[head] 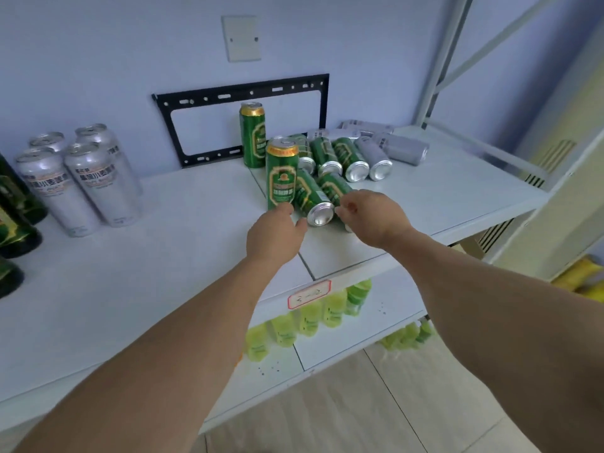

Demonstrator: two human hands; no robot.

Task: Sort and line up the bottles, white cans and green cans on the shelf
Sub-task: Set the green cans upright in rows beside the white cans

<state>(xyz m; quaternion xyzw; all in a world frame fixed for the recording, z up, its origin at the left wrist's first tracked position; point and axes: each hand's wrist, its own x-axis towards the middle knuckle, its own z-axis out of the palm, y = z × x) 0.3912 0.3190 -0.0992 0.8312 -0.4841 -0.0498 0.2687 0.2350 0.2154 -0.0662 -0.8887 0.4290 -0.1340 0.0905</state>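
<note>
Both forearms are stretched over the shelf (130,273). Left hand (276,232) touches the upright green can (281,174), grip uncertain; right hand (372,217), half-curled and empty, is best closed around the lying green can (312,199) mid-body.

Standing green cans: two, one near the wall (252,135) and one nearer the front (281,174).
Lying green cans: five could be counted, three in a back row (327,155) and two in front (312,199).
Standing white cans: four, grouped at the left (81,184).
Lying white cans: at least four at the right (376,158); the far ones were too jumbled to count.
Dark green bottles: at least three, cut off at the left edge (13,220).
Hands: two, left hand (276,232) and right hand (372,217).
</note>
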